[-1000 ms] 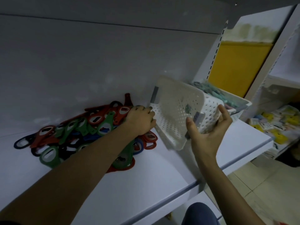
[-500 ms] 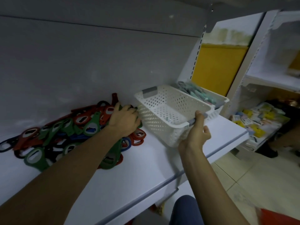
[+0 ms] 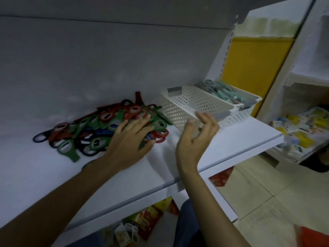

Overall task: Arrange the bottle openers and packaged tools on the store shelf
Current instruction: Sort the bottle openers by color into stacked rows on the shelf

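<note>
Right hand [image 3: 195, 139] released basket [image 3: 171, 111], fingers relaxed | left hand [image 3: 130, 139] now spread flat on openers [image 3: 99, 120]

Shelf [image 3: 53, 175]: smooth white board, matt with a faint sheen. Back panel [image 3: 89, 59]: smooth, matt, pale grey sheet. Bottle openers [image 3: 99, 127]: smooth plastic in red, green and dark blue, slightly glossy. Basket [image 3: 179, 106]: off-white perforated plastic, satin finish, with grey plastic grips. Second basket [image 3: 249, 102]: the same white perforated plastic. Packaged tools [image 3: 222, 90]: teal and grey, too blurred to tell the material. Floor tiles [image 3: 267, 193]: smooth, pale, dull sheen.
</note>
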`<state>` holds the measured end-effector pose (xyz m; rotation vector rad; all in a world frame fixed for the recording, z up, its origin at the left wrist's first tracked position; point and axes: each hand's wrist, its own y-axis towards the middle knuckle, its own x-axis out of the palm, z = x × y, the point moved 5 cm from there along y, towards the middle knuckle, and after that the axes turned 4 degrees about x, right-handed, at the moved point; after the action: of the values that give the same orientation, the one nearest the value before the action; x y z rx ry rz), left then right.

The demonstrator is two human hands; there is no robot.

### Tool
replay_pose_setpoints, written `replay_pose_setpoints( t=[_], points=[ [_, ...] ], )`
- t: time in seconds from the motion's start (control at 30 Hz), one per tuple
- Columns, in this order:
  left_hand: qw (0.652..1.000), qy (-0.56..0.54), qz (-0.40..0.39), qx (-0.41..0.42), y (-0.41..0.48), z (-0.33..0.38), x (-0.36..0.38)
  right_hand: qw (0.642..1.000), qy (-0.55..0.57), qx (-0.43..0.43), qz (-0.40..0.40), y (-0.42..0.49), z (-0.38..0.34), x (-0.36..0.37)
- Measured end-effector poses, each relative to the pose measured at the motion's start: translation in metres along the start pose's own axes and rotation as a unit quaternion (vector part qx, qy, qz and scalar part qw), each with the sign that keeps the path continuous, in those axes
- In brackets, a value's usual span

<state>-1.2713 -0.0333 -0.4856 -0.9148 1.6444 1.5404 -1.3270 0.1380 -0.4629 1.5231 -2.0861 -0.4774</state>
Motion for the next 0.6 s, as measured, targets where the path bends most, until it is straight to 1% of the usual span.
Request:
replay_pose_setpoints(
  t=[0.03, 0.1, 0.2, 0.3, 0.37, 0.47, 0.53, 0.6],
  points=[
    [1.000, 0.011, -0.017, -0.009, -0.009, -0.003, -0.001, 0.998, 0.002, -0.042, -0.054, -0.009, -0.005, 0.012],
    [0.997, 0.044, -0.042, -0.038, -0.028, -0.014, -0.004, 0.984, 0.015, -0.081, -0.156, -0.022, -0.009, 0.038],
    [0.987, 0.090, -0.042, -0.127, -0.060, -0.036, -0.014, 0.952, 0.002, -0.093, -0.292, -0.039, -0.006, 0.079],
    [0.969, 0.104, -0.013, -0.223, -0.091, -0.055, -0.028, 0.903, -0.044, -0.088, -0.419, -0.058, 0.001, 0.116],
    [0.950, 0.081, 0.002, -0.301, -0.110, -0.066, -0.033, 0.882, -0.062, -0.086, -0.459, -0.063, -0.002, 0.134],
    [0.917, 0.060, 0.030, -0.393, -0.128, -0.077, -0.037, 0.854, -0.097, -0.117, -0.497, -0.069, -0.015, 0.163],
    [0.891, -0.002, 0.047, -0.451, -0.136, -0.084, -0.039, 0.814, -0.164, -0.155, -0.535, -0.083, -0.022, 0.186],
    [0.854, -0.085, 0.071, -0.507, -0.139, -0.092, -0.041, 0.779, -0.208, -0.211, -0.553, -0.104, -0.028, 0.199]
  ],
)
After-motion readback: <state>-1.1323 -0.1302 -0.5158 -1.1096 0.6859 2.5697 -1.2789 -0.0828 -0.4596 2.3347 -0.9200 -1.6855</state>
